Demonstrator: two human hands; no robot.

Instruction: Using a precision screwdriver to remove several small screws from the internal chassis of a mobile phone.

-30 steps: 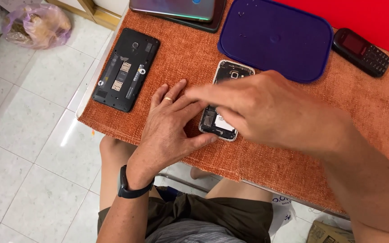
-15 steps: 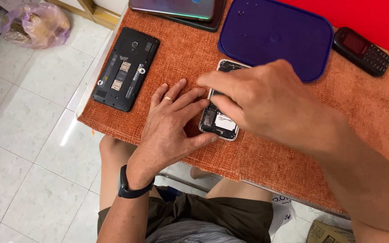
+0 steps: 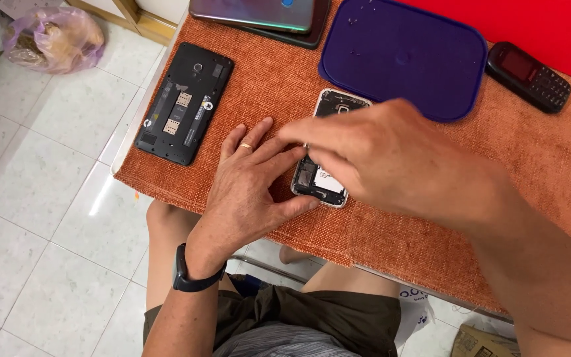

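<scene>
R hand (image 3: pixel 391 155) further over opened phone (image 3: pixel 322 182)

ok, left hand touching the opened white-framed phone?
Touching. Head view: left hand has thumb tip pressed against the bottom edge of the opened phone.

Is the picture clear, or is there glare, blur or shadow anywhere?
Head view: even, soft light; a bright glare streak on the floor tile by the table edge; faint shadows under the left hand and right hand on the orange cloth; the opened phone between them is sharp where it shows, the right hand's fingertips slightly soft.
</scene>
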